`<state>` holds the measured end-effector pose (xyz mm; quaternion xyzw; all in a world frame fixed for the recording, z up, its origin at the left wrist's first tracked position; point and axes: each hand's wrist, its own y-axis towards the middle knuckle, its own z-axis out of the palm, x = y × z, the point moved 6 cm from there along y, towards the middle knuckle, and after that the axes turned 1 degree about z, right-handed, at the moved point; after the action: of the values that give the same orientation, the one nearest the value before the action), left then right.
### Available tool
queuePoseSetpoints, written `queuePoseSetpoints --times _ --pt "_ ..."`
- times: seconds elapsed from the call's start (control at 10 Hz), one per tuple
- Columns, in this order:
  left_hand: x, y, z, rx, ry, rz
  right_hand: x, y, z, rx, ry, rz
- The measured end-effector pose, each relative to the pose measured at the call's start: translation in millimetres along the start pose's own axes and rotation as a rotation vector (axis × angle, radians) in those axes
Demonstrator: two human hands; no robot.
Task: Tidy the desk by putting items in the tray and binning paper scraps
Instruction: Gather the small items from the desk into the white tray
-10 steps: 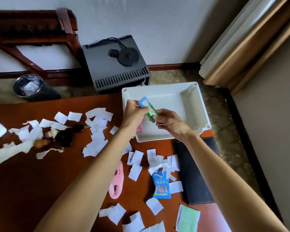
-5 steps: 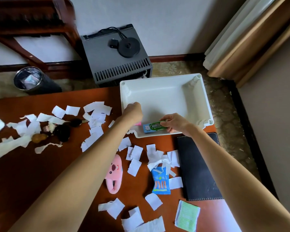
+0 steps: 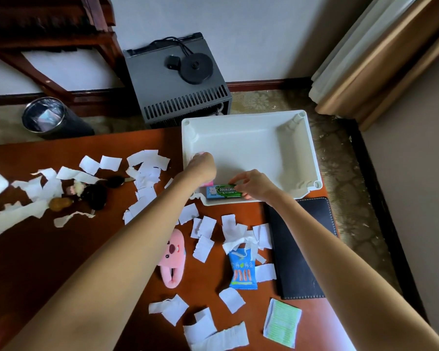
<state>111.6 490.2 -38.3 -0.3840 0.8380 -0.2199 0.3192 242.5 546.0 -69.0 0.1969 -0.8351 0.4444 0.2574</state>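
Fingers of the right hand [image 3: 254, 184] pinch the gum pack [image 3: 223, 191] inside the white tray [image 3: 312, 158], while the left hand [image 3: 200, 167] closes its grip on something pink.

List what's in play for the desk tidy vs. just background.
In play: white tray; gum pack under right hand; left hand; paper scraps; blue snack packet; pink plush; bin.

Background: black box; curtain; wooden frame.

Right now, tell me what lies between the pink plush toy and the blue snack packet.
In the head view, torn white paper scraps lie on the desk between the pink plush toy and the blue snack packet.
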Motion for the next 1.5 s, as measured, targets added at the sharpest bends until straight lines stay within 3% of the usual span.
queuePoseSetpoints --times 0.2,0.3,0.5,0.6,0.7,0.9,1.1,1.4,1.5 --pt "-7 -23 -13 -0.049 0.118 0.079 8 -13 -14 -0.216 -0.144 -0.06" --pt "-4 -45 -27 -0.158 0.049 0.131 19 -35 -21 -0.389 -0.181 -0.125" --pt "40 -121 -28 -0.473 -0.136 0.204 29 -107 15 -0.55 -0.093 -0.247" --pt "83 -151 3 -0.557 -0.208 0.116 8 -142 46 -0.594 -0.019 -0.152" --pt "118 -166 39 -0.546 -0.187 -0.012 -24 -162 81 -0.555 -0.087 -0.025" --pt "136 -162 76 -0.339 -0.317 -0.114 -79 -164 108 -0.474 -0.234 0.212" --pt "135 -160 82 -0.243 -0.261 -0.148 -88 -158 108 -0.485 -0.108 0.243" --pt "130 -178 74 -0.297 -0.38 -0.095 -85 -141 107 -0.442 0.002 0.409" --pt "125 -175 70 -0.288 -0.419 -0.056 -83 -141 103 -0.421 0.203 0.371"
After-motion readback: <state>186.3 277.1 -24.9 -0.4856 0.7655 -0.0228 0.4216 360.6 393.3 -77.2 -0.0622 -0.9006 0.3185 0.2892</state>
